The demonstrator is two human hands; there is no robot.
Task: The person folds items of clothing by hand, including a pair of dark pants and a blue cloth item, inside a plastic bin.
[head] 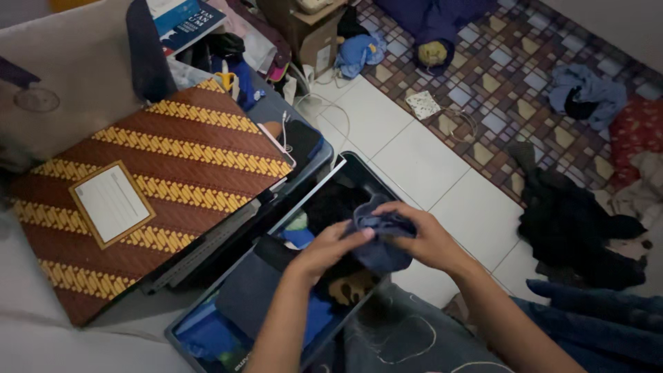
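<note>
Both my hands hold a small dark blue cloth (382, 238) bunched up above an open plastic drawer box (349, 168) filled with folded clothes. My left hand (328, 250) grips the cloth's left side, fingers curled over it. My right hand (423, 237) clasps the cloth from the right. Inside the box lie dark, blue and tan garments, partly hidden under my arms.
A brown and yellow patterned folder (148, 183) with a blank label lies on a surface to the left. A heap of dark clothes (573, 228) sits on the white tiles at right. A patterned mat (511, 76), a cardboard box (314, 34) and scattered garments lie beyond.
</note>
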